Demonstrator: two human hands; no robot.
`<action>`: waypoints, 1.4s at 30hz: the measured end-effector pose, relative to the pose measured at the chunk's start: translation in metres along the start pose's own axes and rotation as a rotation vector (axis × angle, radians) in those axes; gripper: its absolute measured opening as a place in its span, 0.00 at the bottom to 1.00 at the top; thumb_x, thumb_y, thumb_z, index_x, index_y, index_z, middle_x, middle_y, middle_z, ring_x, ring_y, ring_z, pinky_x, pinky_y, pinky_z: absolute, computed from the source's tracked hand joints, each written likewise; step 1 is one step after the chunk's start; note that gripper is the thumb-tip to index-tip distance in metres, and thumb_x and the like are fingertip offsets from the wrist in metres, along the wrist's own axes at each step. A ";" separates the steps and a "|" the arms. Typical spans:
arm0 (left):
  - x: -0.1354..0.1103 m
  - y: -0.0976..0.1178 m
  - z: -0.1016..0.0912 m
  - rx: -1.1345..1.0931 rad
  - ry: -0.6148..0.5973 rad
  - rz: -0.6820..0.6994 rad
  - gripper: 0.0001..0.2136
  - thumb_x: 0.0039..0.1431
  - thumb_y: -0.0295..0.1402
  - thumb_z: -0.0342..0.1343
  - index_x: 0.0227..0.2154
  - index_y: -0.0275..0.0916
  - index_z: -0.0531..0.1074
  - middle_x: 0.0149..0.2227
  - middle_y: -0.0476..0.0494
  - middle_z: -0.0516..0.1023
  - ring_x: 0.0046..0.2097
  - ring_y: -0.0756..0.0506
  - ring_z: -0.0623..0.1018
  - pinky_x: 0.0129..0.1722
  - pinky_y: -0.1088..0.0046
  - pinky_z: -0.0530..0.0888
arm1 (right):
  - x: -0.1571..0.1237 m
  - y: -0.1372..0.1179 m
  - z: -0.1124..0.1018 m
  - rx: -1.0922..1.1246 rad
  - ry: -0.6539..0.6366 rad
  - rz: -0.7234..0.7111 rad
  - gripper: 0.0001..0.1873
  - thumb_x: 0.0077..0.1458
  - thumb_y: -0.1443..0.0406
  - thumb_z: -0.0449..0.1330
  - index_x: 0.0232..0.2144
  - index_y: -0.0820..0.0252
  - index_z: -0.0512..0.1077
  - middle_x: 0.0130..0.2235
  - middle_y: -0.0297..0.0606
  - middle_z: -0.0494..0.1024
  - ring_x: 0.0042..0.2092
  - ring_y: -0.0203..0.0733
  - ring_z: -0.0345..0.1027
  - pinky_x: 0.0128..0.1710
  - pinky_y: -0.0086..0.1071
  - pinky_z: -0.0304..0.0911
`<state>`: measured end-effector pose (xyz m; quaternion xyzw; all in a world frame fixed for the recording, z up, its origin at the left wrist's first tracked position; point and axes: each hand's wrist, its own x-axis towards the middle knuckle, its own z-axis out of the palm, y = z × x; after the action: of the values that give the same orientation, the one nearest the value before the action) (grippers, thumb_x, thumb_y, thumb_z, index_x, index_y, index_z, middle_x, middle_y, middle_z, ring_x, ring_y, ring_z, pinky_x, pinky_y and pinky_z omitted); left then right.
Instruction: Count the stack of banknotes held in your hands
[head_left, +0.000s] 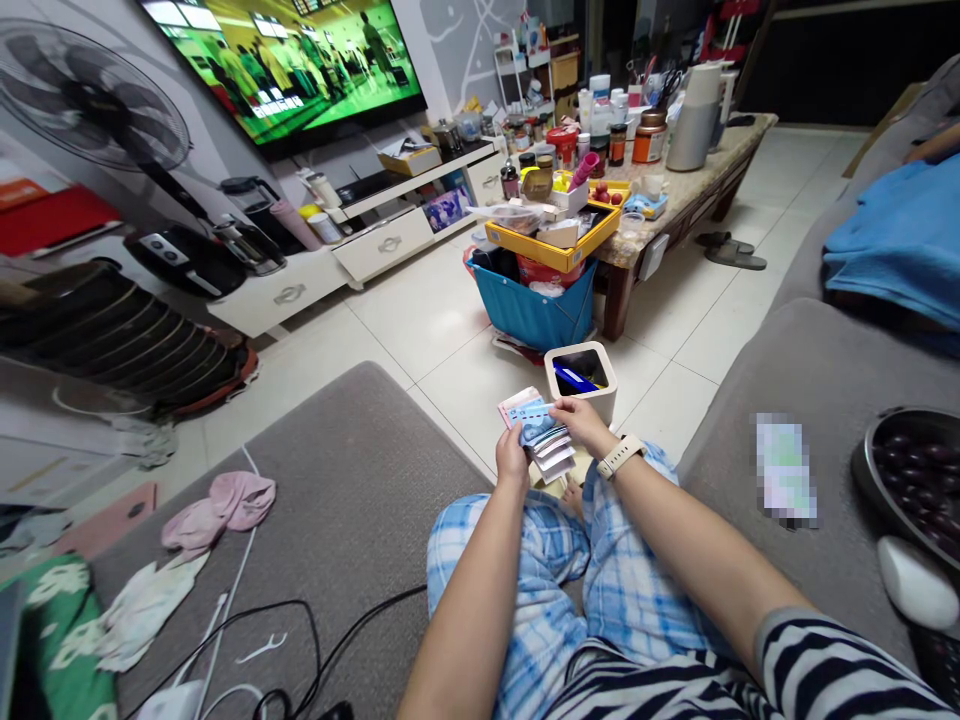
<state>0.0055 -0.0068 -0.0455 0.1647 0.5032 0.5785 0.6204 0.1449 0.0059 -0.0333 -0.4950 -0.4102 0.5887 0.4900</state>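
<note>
Over my knees in blue checked trousers I hold a fanned stack of cards and slips (541, 435). My left hand (512, 462) grips the stack from below, fingers closed round it. My right hand (581, 420), with a white watch on the wrist, pinches the top blue card of the stack. Just beyond the hands stands a small white bin (583, 375) with a dark liner and something blue inside.
A blue crate (536, 305) and a cluttered low table (675, 195) with a yellow tray (555, 245) lie ahead. A grey sofa (345, 500) with cloths and cables is at left; a bowl of dark fruit (911, 480) at right. TV and fan stand far left.
</note>
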 end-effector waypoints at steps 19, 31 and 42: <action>0.004 -0.003 -0.001 -0.044 0.057 -0.004 0.11 0.50 0.37 0.60 0.32 0.34 0.76 0.32 0.42 0.80 0.33 0.45 0.79 0.39 0.68 0.73 | 0.004 0.007 0.000 0.020 -0.011 0.016 0.15 0.40 0.55 0.64 0.22 0.59 0.65 0.24 0.30 0.67 0.28 0.36 0.60 0.31 0.31 0.56; 0.006 -0.005 -0.003 -0.049 0.024 0.039 0.10 0.50 0.36 0.59 0.31 0.33 0.77 0.32 0.42 0.80 0.34 0.45 0.79 0.42 0.67 0.73 | 0.005 0.009 0.000 0.019 -0.026 -0.005 0.15 0.41 0.56 0.63 0.22 0.59 0.65 0.24 0.30 0.66 0.27 0.35 0.59 0.31 0.31 0.54; 0.008 -0.005 -0.002 -0.063 0.029 0.049 0.09 0.49 0.35 0.59 0.31 0.33 0.77 0.32 0.42 0.80 0.34 0.45 0.79 0.42 0.66 0.73 | 0.000 0.001 0.002 0.055 -0.037 -0.012 0.15 0.41 0.57 0.65 0.21 0.60 0.65 0.23 0.29 0.66 0.27 0.34 0.58 0.32 0.31 0.54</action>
<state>0.0052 -0.0023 -0.0537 0.1489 0.4897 0.6115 0.6035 0.1433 0.0056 -0.0339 -0.4680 -0.4057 0.6058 0.4993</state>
